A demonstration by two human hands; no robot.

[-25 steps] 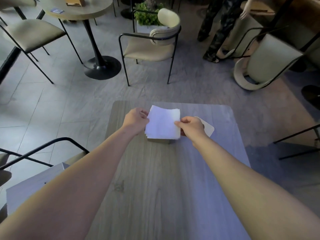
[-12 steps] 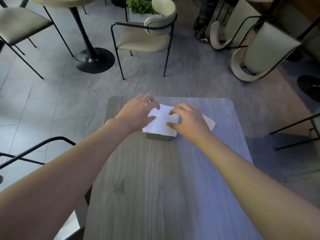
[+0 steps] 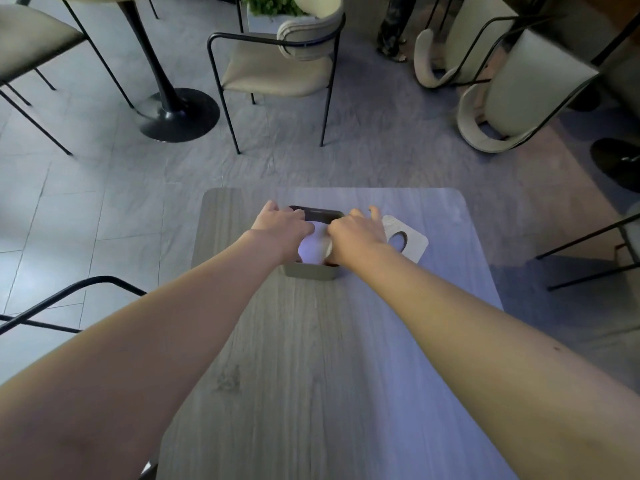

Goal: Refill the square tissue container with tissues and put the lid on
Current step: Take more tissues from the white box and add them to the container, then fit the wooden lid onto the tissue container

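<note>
A square grey tissue container (image 3: 309,271) stands on the far half of the wooden table (image 3: 322,358). White tissues (image 3: 311,249) lie inside it, mostly covered by my hands. My left hand (image 3: 282,225) presses down on the tissues at the container's left side, fingers spread. Over the right side, my right hand (image 3: 358,233) also lies flat on the tissues. The flat lid (image 3: 407,242), with an oval hole, lies on the table just right of the container.
A beige chair (image 3: 277,64) stands beyond the table's far edge, more chairs at the right (image 3: 519,95). A round table's black base (image 3: 176,114) is at the far left. A black chair arm (image 3: 69,292) sits near my left forearm. A person's legs (image 3: 394,26) stand far back.
The tissue stack, held up between both hands a second ago, has gone down into the container. Both hands now lie flat on it, lower inside the walls.
</note>
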